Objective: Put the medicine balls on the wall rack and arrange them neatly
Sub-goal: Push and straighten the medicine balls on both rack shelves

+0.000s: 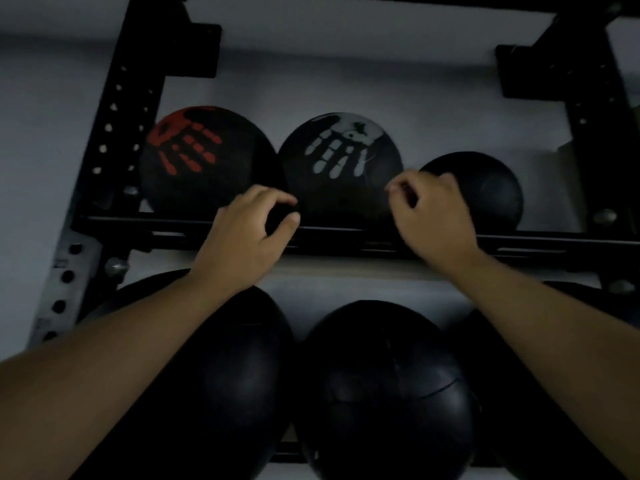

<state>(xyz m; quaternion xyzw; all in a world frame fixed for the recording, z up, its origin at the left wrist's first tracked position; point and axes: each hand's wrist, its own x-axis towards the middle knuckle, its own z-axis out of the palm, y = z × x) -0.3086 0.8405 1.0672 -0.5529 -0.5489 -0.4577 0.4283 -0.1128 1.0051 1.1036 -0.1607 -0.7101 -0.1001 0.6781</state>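
Three black medicine balls sit on the upper rail of the black wall rack (pixel 346 233): one with a red handprint (pixel 204 157) at left, one with a white handprint (pixel 341 157) in the middle, a smaller plain one (pixel 485 188) at right. My left hand (pixel 249 230) hovers in front of the gap between the red and white balls, fingers loosely curled, holding nothing. My right hand (pixel 433 209) hangs in front of the white ball's right side, fingers loosely curled and empty. Larger black balls (pixel 384 393) fill the lower rail, partly hidden by my forearms.
Black perforated uprights (pixel 117 126) frame the rack left and right (pixel 595 109), bolted to a white wall. Some room remains on the upper rail right of the small ball. The scene is dim.
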